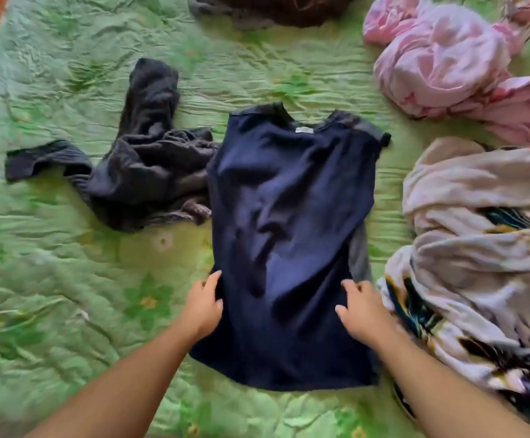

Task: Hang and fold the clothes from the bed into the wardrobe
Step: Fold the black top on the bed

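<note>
Head view: R hand [363, 311] fingers flat on navy shirt [289, 222]; L hand [203, 306] grip unclear, blurry.

One navy shirt [289, 216], one black heap [150, 172], one pink heap [440, 58], one cream heap [478, 191], one brown heap [289, 9]

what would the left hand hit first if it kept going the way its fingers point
Its fingers point forward and slightly right, so the left hand would probably slide further onto the dark navy T-shirt it touches, missing the crumpled dark grey garment.
</note>
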`<state>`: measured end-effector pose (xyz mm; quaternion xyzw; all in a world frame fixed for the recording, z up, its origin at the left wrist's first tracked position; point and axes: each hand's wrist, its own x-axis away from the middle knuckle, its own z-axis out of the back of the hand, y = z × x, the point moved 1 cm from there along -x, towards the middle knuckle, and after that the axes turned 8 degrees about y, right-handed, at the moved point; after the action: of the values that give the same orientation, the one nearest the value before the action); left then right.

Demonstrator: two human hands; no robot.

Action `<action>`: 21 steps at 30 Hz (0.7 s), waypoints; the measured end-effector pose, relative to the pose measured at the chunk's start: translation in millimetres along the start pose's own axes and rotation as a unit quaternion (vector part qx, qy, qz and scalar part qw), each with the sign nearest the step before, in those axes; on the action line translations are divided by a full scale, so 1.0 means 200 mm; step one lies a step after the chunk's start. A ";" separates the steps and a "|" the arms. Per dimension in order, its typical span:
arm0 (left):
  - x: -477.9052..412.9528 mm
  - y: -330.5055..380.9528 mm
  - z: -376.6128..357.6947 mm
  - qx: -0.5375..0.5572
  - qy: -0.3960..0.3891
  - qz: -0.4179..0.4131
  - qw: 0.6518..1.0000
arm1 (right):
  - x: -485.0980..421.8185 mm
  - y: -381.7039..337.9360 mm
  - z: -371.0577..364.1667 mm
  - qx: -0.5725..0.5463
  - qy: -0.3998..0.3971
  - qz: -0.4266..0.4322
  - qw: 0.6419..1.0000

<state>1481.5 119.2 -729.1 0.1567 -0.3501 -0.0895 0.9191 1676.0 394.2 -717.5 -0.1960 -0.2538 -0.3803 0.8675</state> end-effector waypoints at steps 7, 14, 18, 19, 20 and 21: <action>0.16 -0.31 -0.23 0.281 0.085 0.149 0.944 | 0.26 0.17 -0.46 0.020 0.140 -0.053 0.989; 0.20 -0.40 -0.21 0.307 0.037 0.087 0.947 | 0.27 0.22 -0.34 -0.246 0.148 -0.218 0.933; 0.29 -0.42 -0.16 0.343 0.084 0.088 0.931 | 0.34 0.36 -0.37 -0.415 0.152 -0.306 0.843; 0.32 -0.43 -0.14 0.348 0.099 0.088 0.928 | 0.37 0.40 -0.38 -0.475 0.139 -0.327 0.805; 0.35 -0.44 -0.13 0.352 0.112 0.089 0.925 | 0.40 0.41 -0.37 -0.538 0.124 -0.340 0.761; 0.37 -0.45 -0.13 0.356 0.121 0.091 0.922 | 0.44 0.40 -0.35 -0.583 0.096 -0.361 0.721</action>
<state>1548.7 21.1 -732.2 0.4502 -0.2574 0.1451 0.8426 1808.0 358.1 -732.8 -0.5192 0.0516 -0.7543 0.3986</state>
